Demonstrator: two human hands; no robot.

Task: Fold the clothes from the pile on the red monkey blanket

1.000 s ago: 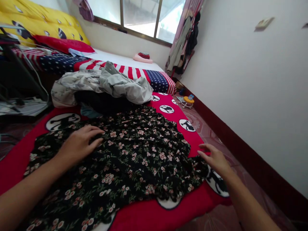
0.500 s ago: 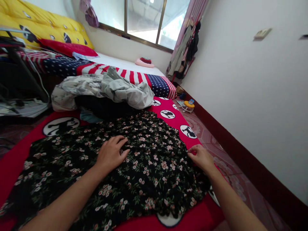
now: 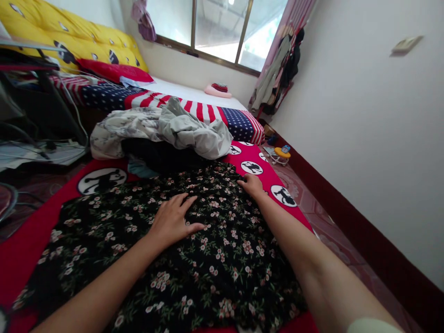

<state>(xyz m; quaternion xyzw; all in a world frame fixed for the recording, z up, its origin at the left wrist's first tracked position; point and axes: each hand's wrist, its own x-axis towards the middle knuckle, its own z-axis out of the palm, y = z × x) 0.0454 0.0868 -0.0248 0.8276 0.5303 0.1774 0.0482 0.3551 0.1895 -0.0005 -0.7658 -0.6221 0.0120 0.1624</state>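
- Head view, clock positions taken from the centre of the frame: a dark floral cloth (image 3: 222, 268) lies spread with shallow creases, its broad middle toward 7 o'clock, over a red sheet (image 3: 21, 249) bearing round black-and-white motifs.
- Left hand (image 3: 175, 219), at 8 o'clock: palm down over the floral cloth, thumb apart from the spread fingers; the grip is released and carries nothing.
- Right hand (image 3: 251, 186), at 4 o'clock, and at 2 o'clock from the left hand: fingers bent at the far right margin of the floral cloth; whether this grip is clenched on the fabric cannot be told. A pale sleeve (image 3: 374, 326) shows farther along the same arm.
- At 12 o'clock from the floral cloth, beyond its far edge: a heap comprising grey cloth (image 3: 204, 134), white patterned cloth (image 3: 114, 132) and black cloth (image 3: 156, 155).
- Background: bed (image 3: 208, 92) at 12 o'clock, yellow cushion (image 3: 100, 44) at 10, hanging clothes (image 3: 277, 71) at 1, small yellow stool (image 3: 282, 153) near 3.
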